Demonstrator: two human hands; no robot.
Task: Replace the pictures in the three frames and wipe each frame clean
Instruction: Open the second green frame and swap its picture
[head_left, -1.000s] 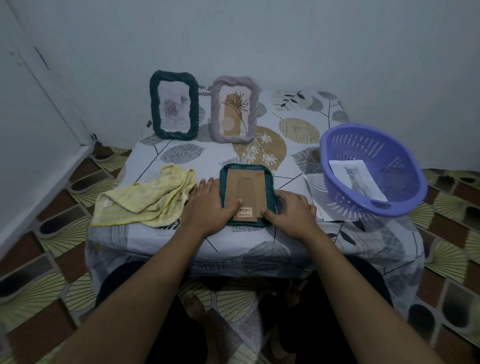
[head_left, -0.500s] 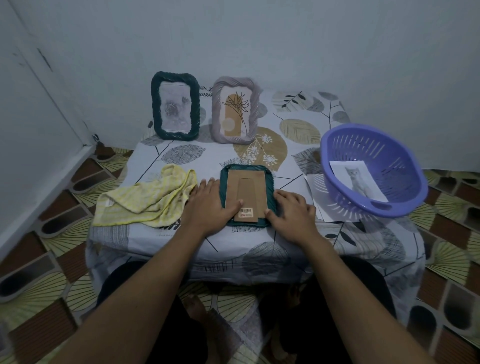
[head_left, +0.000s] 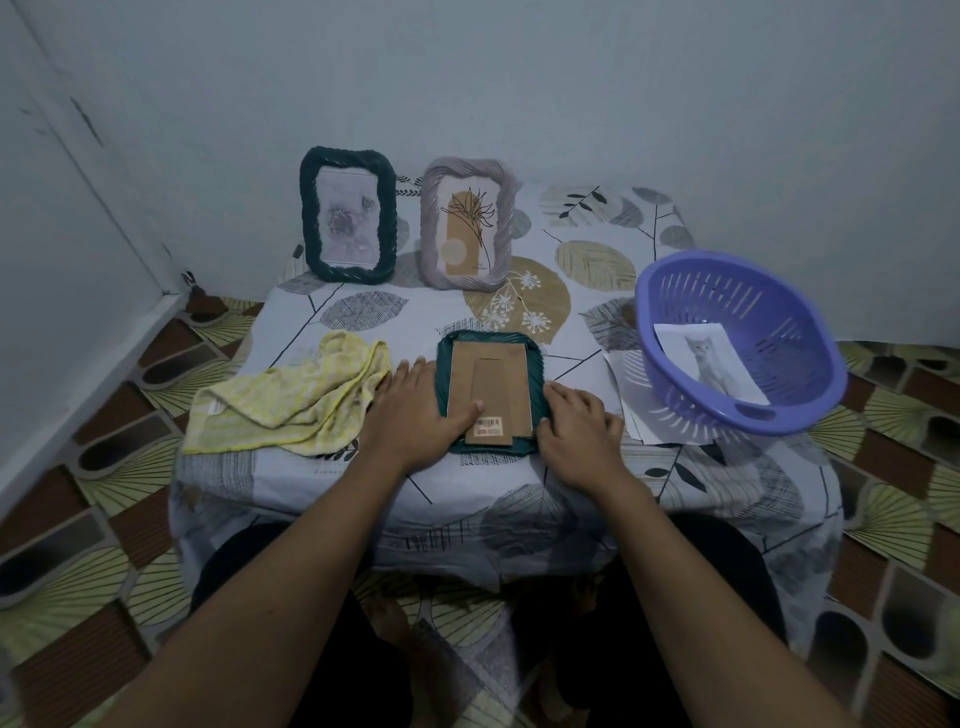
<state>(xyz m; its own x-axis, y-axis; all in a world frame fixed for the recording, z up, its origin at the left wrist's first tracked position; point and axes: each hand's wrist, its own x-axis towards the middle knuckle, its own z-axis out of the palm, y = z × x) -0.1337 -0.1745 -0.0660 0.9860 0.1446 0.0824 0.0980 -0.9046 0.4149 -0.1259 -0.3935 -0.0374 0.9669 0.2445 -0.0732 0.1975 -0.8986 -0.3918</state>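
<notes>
A teal frame (head_left: 491, 343) lies face down near the table's front edge, its brown cardboard back and stand up. My left hand (head_left: 415, 415) rests flat on the frame's left side with the thumb on the cardboard. My right hand (head_left: 579, 421) touches the frame's lower right edge with bent fingers. A dark green frame (head_left: 347, 228) and a grey-mauve frame (head_left: 467, 223) stand upright at the back, each with a picture. A yellow cloth (head_left: 291, 400) lies crumpled to the left. A cat picture (head_left: 709, 358) lies inside the purple basket (head_left: 800, 384).
The low table (head_left: 597, 306) has a leaf-patterned cover and stands in a wall corner. Loose white sheets (head_left: 631, 400) stick out from under the basket at the right. Patterned floor tiles surround the table. My knees are under its front edge.
Both hands stay on the face-down teal frame with only slight shifts; the right fingers have curled closer to its edge. Nothing else has moved.
</notes>
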